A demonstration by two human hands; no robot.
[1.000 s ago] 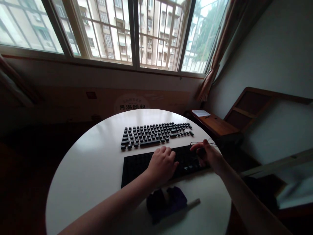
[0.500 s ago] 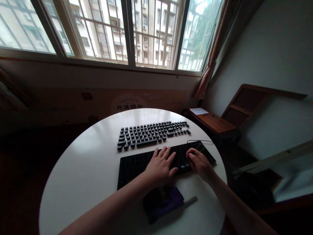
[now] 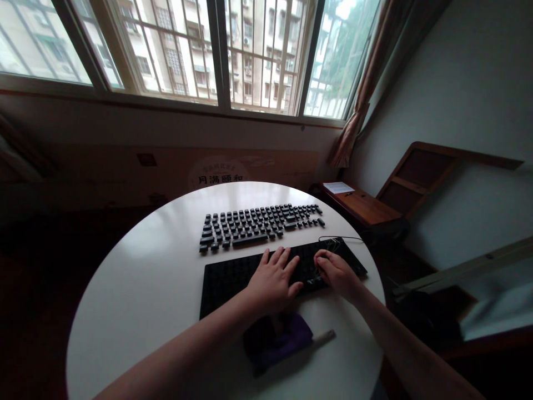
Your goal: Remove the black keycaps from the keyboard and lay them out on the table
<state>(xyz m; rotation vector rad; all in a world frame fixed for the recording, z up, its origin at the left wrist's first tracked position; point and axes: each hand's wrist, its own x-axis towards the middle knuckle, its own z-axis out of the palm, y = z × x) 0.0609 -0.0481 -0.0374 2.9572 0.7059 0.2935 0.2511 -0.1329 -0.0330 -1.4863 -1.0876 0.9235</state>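
A black keyboard [image 3: 229, 283] lies on the white round table, largely stripped of its caps, with a few keys still showing near my right hand. My left hand [image 3: 272, 280] rests flat on the middle of it, fingers spread. Over its right part, my right hand [image 3: 335, 272] is closed in a pinch on what looks like a wire keycap puller [image 3: 333, 244], whose thin loops stick out beyond the fingers. The tip inside the pinch is hidden. Behind the keyboard, loose black keycaps [image 3: 258, 225] are laid out in rows in keyboard order.
A purple cloth [image 3: 287, 339] and a grey stick-like handle [image 3: 325, 338] lie on the white table [image 3: 137, 311] in front of the keyboard. A black cable [image 3: 352, 238] runs off toward the right edge. A wooden chair [image 3: 370, 208] with a paper [image 3: 338, 188] stands beyond.
My right hand has shifted slightly to the left over the keyboard, the wire puller moving with it. The left hand stays in place. The view has tilted slightly.
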